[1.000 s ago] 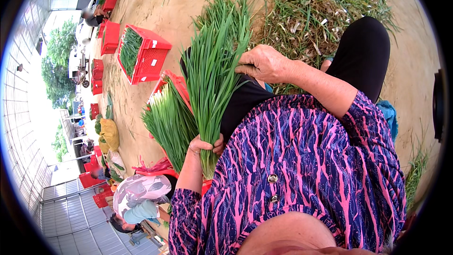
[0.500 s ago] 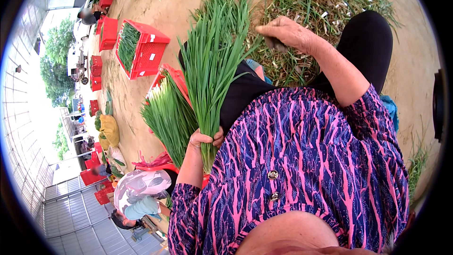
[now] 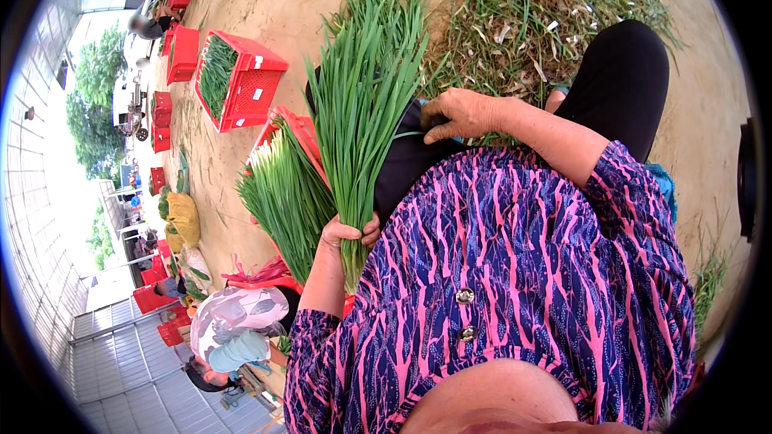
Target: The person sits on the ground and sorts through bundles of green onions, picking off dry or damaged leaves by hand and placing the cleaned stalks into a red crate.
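Note:
My left hand (image 3: pixel 351 233) is wrapped round the pale lower end of a bunch of garlic chives (image 3: pixel 354 137). The long green leaves fan away from me across my left thigh. To the right of the bunch, my right hand (image 3: pixel 462 115) has its fingers closed on a single chive leaf (image 3: pixel 408 135) that sticks out sideways. Against my left side a heap of chives (image 3: pixel 291 201) with whitish ends rests on a red crate (image 3: pixel 301 130), partly hidden by the held bunch. More loose chives (image 3: pixel 382 4) lie on the ground beyond the bunch.
A red crate (image 3: pixel 261 88) filled with chives stands at the far left, with more red crates (image 3: pixel 183 55) behind. A pile of discarded leaves (image 3: pixel 523 32) covers the ground ahead on the right. Close on my left a co-worker (image 3: pixel 233 321) bends over; a yellow sack (image 3: pixel 183 221) lies beyond.
My right hand has come down and toward me from over the leaf pile, and a leaf now shows between its fingers and the bunch. The left hand keeps its hold.

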`<state>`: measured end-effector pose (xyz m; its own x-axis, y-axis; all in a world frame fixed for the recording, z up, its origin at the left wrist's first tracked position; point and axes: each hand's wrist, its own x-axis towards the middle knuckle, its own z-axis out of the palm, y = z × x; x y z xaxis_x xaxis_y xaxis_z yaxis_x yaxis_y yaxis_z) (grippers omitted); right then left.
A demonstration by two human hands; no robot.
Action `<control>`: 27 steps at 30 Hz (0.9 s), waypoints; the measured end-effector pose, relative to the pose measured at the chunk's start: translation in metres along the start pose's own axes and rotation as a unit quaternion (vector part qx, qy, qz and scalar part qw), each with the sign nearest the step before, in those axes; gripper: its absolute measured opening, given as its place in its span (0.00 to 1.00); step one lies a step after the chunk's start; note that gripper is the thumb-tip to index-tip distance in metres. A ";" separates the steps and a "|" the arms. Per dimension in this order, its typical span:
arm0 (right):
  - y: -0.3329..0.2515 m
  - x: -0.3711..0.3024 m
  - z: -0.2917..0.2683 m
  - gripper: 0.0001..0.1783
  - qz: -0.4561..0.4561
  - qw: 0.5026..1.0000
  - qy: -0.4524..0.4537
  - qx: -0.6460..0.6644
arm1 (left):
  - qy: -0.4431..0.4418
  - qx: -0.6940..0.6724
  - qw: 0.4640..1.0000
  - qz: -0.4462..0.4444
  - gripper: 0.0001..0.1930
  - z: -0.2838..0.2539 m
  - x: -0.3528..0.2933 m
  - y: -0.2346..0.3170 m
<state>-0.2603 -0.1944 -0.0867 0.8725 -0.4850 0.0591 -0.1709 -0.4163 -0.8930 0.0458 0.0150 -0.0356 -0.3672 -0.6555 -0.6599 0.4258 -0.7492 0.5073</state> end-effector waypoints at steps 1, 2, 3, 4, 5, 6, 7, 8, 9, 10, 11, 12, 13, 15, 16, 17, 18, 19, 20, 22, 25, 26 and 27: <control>0.001 0.001 0.002 0.20 -0.005 1.000 0.007 -0.013 | -0.005 0.007 1.000 -0.003 0.23 0.000 0.000 0.001; 0.002 0.001 0.004 0.16 -0.008 0.999 0.022 -0.042 | -0.009 0.014 1.000 -0.007 0.22 0.000 0.000 0.002; 0.002 0.002 0.006 0.15 -0.014 0.998 0.032 -0.060 | -0.014 0.021 1.000 -0.011 0.21 0.000 -0.001 0.003; 0.003 0.004 0.008 0.14 -0.021 0.996 0.041 -0.077 | 0.008 0.014 1.000 -0.001 0.19 0.006 -0.001 0.003; 0.005 0.005 0.009 0.12 -0.028 0.994 0.051 -0.094 | 0.003 0.017 1.000 -0.003 0.19 0.005 -0.001 0.003; 0.005 0.004 0.010 0.12 -0.017 0.994 0.051 -0.092 | -0.002 0.020 1.000 -0.006 0.19 0.003 -0.001 0.002; 0.006 0.004 0.009 0.11 -0.007 0.995 0.051 -0.090 | -0.006 0.022 1.000 -0.009 0.20 0.002 -0.001 0.002; 0.006 0.004 0.009 0.11 0.004 0.995 0.051 -0.088 | -0.004 0.022 1.000 -0.006 0.20 0.001 -0.001 0.002; 0.008 0.003 0.009 0.11 0.010 0.995 0.054 -0.087 | -0.003 0.021 1.000 -0.005 0.20 0.003 -0.001 0.002; 0.009 0.003 0.009 0.11 0.016 0.995 0.056 -0.086 | -0.002 0.020 1.000 -0.003 0.20 0.004 0.000 0.002; 0.011 0.003 0.008 0.11 0.022 0.994 0.058 -0.086 | -0.004 0.015 1.000 -0.004 0.21 0.003 0.000 0.002; 0.013 0.004 0.007 0.13 0.028 0.994 0.051 -0.088 | -0.006 0.010 1.000 -0.005 0.21 0.003 0.000 0.002; 0.015 0.003 0.007 0.14 0.019 0.995 0.055 -0.077 | -0.008 0.005 1.000 -0.006 0.21 0.002 0.001 0.001; 0.014 0.002 0.006 0.15 0.001 0.996 0.063 -0.056 | -0.005 0.004 1.000 -0.004 0.21 0.002 0.001 0.001; 0.007 0.000 0.002 0.17 0.032 0.997 0.025 -0.058 | -0.003 0.003 1.000 -0.003 0.20 0.001 0.001 0.000; 0.004 0.001 0.005 0.17 0.024 0.998 0.023 -0.062 | -0.003 -0.002 1.000 -0.005 0.21 0.000 0.000 -0.001; 0.002 0.001 0.006 0.18 0.017 0.997 0.023 -0.067 | -0.004 -0.005 1.000 -0.008 0.21 0.000 0.001 0.000; 0.001 0.001 0.006 0.18 0.011 0.997 0.023 -0.073 | -0.006 -0.007 1.000 -0.010 0.21 -0.001 0.002 0.001; 0.005 0.003 0.010 0.17 0.011 0.996 0.022 -0.084 | -0.007 -0.003 1.000 -0.013 0.21 -0.002 0.002 -0.001; 0.006 0.008 0.015 0.14 -0.011 0.994 0.061 -0.092 | -0.009 0.012 1.000 -0.010 0.22 -0.007 0.000 -0.001; 0.007 0.007 0.014 0.10 -0.026 0.994 0.093 -0.052 | -0.005 0.016 1.000 -0.004 0.21 -0.006 0.000 -0.002; 0.011 0.008 0.014 0.10 -0.035 0.994 0.099 -0.026 | -0.010 0.016 1.000 -0.006 0.21 -0.008 0.000 -0.002; 0.014 0.008 0.014 0.10 -0.044 0.994 0.105 -0.001 | -0.016 0.015 1.000 -0.008 0.21 -0.009 0.000 -0.002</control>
<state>-0.2489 -0.1933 -0.1047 0.7698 -0.5960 0.2284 -0.0995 -0.4655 -0.8794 0.0523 0.0171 -0.0417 -0.3997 -0.6463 -0.6500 0.3946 -0.7614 0.5144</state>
